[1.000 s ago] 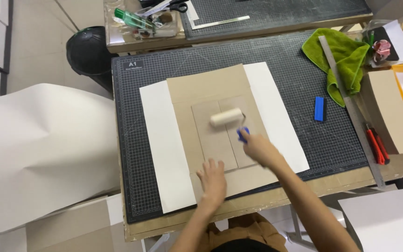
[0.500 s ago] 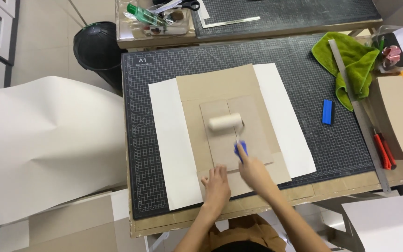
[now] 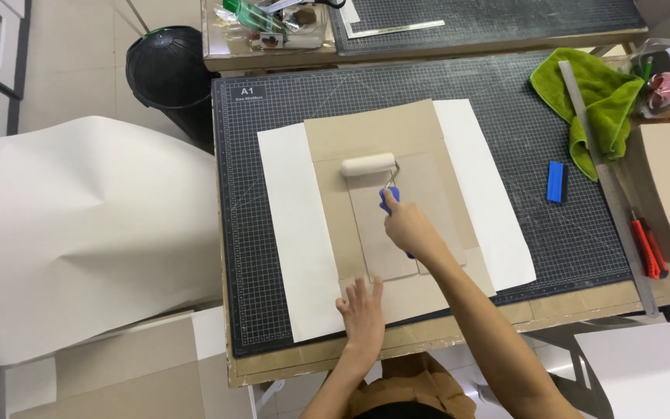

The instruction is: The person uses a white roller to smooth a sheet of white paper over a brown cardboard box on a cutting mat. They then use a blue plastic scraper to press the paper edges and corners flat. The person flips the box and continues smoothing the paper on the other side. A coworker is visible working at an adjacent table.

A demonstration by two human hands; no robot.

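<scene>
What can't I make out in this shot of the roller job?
Head view only:
- Roller handle: mostly wrapped by the right hand.
- Brown sheet under the left hand: covered by the palm.
- Green cloth: partly crossed by the metal ruler.
- Whether the sheet is wet with glue: too small to tell.

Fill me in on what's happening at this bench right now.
A person is working a small roller with a white sleeve and blue handle over a brown sheet of card, gripping the handle in the right hand. The left hand lies flat on the card's near edge, pinning it down. The card lies on a wider white sheet, on a dark gridded cutting mat. Off to the right lie a blue block, a green cloth, a long metal ruler and a red cutter.
</scene>
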